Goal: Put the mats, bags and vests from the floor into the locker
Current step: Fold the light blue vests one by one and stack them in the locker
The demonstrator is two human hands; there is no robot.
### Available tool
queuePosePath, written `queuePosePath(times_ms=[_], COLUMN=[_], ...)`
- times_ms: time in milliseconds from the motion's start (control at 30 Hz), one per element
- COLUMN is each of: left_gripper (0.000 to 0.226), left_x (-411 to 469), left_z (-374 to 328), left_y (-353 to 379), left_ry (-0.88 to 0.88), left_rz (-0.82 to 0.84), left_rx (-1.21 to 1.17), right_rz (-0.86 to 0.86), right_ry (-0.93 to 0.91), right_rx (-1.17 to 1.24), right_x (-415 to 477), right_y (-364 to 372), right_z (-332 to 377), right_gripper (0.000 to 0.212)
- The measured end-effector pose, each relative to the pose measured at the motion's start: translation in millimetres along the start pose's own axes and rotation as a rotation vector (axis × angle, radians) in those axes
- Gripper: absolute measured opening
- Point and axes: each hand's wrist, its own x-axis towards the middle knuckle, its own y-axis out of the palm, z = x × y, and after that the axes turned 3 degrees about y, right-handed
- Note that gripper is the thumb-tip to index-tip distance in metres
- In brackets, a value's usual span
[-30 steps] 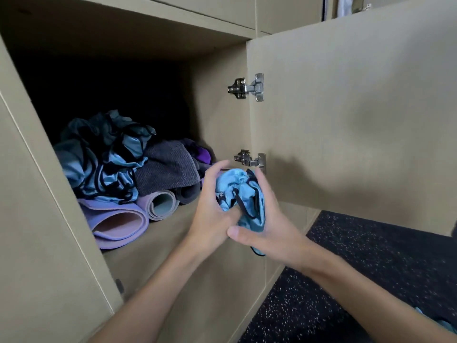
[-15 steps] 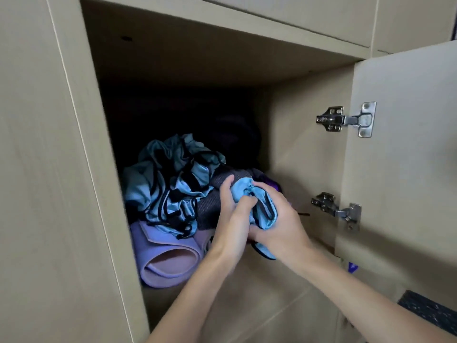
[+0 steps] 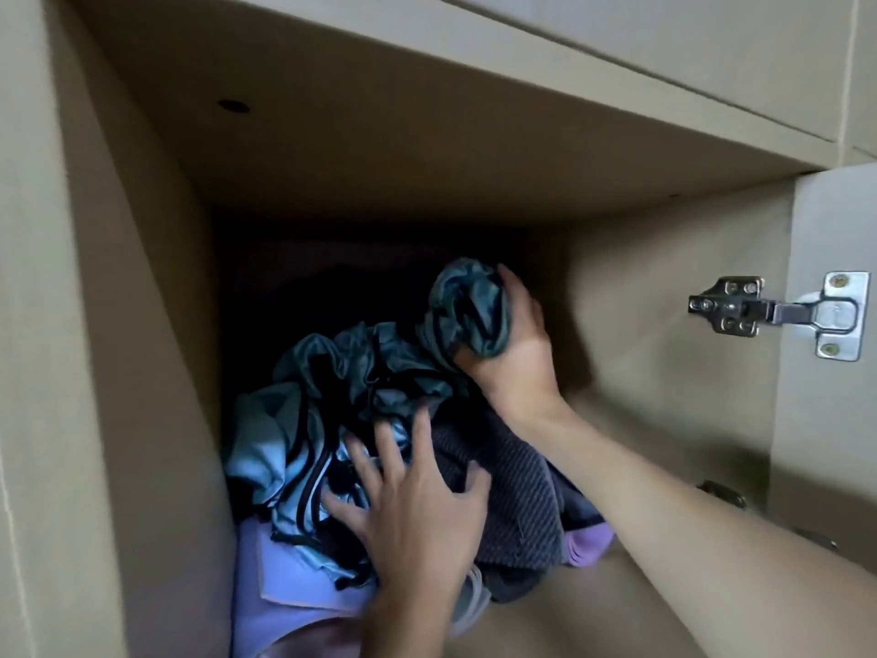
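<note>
Purple mat (image 3: 284, 591): rolled, nearest of all, lying at the front left of the locker floor underneath everything else.
Left hand (image 3: 417, 515): palm down on the pile with its fingers spread and fairly straight. It presses the cloth flat and grips nothing.
Grey mat (image 3: 512, 486): dark and ribbed, on the right side of the pile, partly under the left hand's thumb. The end of a second purple roll (image 3: 588, 543) peeks out beneath it.
Blue heap (image 3: 332, 420): crumpled shiny blue cloth with black trim, piled on top of the mats. Whether it is vests, bags or both cannot be told from the folds.
Right hand (image 3: 517, 358): deeper inside, fingers curled tight round a blue bundle (image 3: 467, 311) of the same cloth, held at the back right, just above the heap.
Locker (image 3: 142, 325): pale wood walls and ceiling; the back is too dark to read.
Hinge (image 3: 778, 311): metal, on the right wall, carrying the open door (image 3: 835, 467).
Done so far: mats and a good deal of blue cloth already lie inside, so the task looks well advanced.
Step in hand: probably tucking this bundle behind or onto the heap while the other hand holds the pile down.
Left to do: let go of the bundle. The floor outside is out of view, so what remains there cannot be judged.
</note>
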Motion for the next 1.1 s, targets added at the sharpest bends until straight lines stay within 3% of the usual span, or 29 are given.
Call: queuePosePath(times_ms=[100, 167, 567, 900, 1100], left_gripper=[0.078, 0.080, 0.077, 0.074, 0.053], left_x=[7, 8, 3, -25, -60], left_z=[10, 14, 18, 10, -6], left_y=[5, 6, 7, -21, -42], left_ry=[-0.064, -0.083, -0.032, 0.031, 0.104], left_rz=[0.016, 0.029, -0.019, 0.048, -0.002], left_rx=[-0.025, -0.021, -0.064, -0.157, -0.152], right_rz=[0.589, 0.707, 0.478, 0.467, 0.407], right_ry=[0.057, 0.138, 0.130, 0.167, 0.277], right_rx=[-0.035, 0.071, -0.224, -0.224, -0.216], right_x=[9, 6, -8, -49, -102], right_y=[31, 39, 17, -32, -78], right_z=[-4, -14, -29, -7, 9], right_gripper=[0.090, 0.084, 0.121, 0.093, 0.078])
